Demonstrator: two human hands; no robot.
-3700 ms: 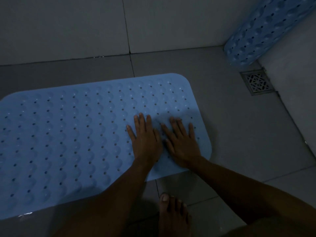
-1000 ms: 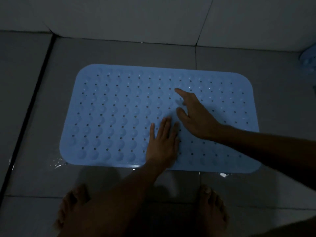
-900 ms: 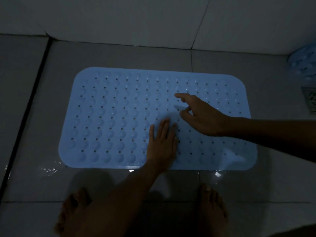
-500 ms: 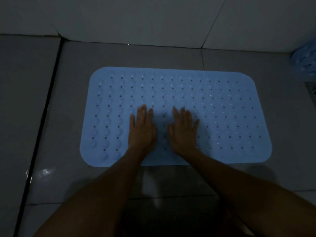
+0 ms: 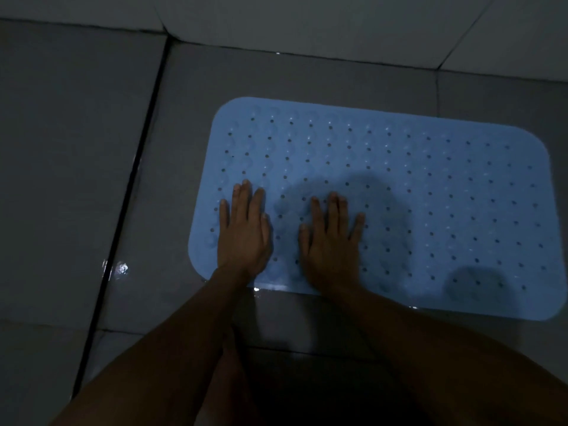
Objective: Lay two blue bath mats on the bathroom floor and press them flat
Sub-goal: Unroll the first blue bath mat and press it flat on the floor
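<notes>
A light blue bath mat (image 5: 430,195) with rows of small holes and bumps lies flat on the grey tiled floor, its long side running left to right. My left hand (image 5: 244,229) presses palm down on the mat's near left corner, fingers straight. My right hand (image 5: 330,241) lies flat beside it, a little further right, fingers spread on the mat. Both forearms reach in from the bottom of the view. The second mat is out of sight.
The tiled wall (image 5: 307,23) rises just behind the mat. A dark grout line (image 5: 129,186) runs down the floor left of the mat. Wet glints (image 5: 121,268) show on the tiles by the mat's near left corner.
Both hands have shifted left along the mat's near edge, from its middle to its left end, and still press flat. The view has swung left, so the rolled mat at the right is gone.
</notes>
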